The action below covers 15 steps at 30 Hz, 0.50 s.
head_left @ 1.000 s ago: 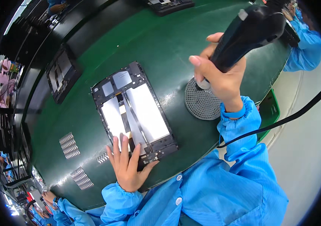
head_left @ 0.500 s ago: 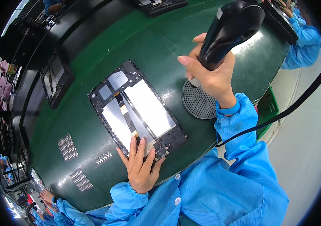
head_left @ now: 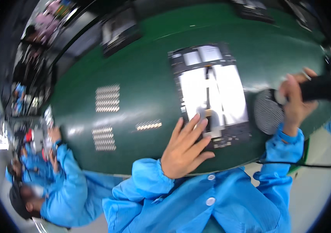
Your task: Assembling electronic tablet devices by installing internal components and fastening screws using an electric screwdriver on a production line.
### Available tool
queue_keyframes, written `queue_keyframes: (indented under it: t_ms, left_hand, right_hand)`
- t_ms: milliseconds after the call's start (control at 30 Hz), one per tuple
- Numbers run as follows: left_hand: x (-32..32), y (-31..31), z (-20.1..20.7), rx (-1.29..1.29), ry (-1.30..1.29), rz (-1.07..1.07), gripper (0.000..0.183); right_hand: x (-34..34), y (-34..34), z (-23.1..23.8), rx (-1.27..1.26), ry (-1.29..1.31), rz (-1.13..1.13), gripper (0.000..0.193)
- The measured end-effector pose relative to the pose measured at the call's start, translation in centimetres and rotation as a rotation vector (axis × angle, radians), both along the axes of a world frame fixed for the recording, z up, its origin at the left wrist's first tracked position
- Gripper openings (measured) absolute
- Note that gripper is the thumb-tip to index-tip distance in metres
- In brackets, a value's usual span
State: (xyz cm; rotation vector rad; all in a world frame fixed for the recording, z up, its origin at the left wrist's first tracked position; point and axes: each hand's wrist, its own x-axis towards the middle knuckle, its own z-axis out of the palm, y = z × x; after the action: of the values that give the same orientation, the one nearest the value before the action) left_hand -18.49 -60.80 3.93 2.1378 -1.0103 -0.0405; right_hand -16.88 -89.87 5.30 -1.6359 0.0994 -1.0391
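A tablet chassis point(head_left: 233, 91) lies on the green table, its back off, with silvery battery panels and dark boards showing. My left hand point(head_left: 184, 151) rests at its lower left, fingers spread, fingertips on the lower end by a flat ribbon cable point(head_left: 208, 101). At the right, my right hand point(head_left: 299, 101) is wrapped round a black corded hand tool point(head_left: 320, 88); its exact kind is blurred. Beneath and beside that hand sits a round grey perforated disc point(head_left: 267, 113), partly covered by it.
Several rows of small metal parts point(head_left: 107, 98) lie left on the green table point(head_left: 146, 93). More dark device housings point(head_left: 119, 31) stand along the far side. A black cord point(head_left: 312, 166) crosses my right sleeve. A co-worker in blue point(head_left: 66, 194) sits at the left.
The view has turned and shifted, so the table appears rotated. My right hand still grips the black tool, now nearer the right edge of view. My left hand stays on the tablet.
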Motion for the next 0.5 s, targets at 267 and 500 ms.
queue_keyframes:
  t_ms: [267,500]
  left_hand:
    - [4.9,11.8,2.0,0.317,0.203,0.612,0.026]
    - [6.3,12.7,1.8,0.244,0.268,0.410,0.025]
  right_hand:
    - [0.0,0.1,0.6,-0.049,-0.034,0.112,0.038]
    - [1.0,2.0,2.3,-0.071,-0.082,0.212,0.039]
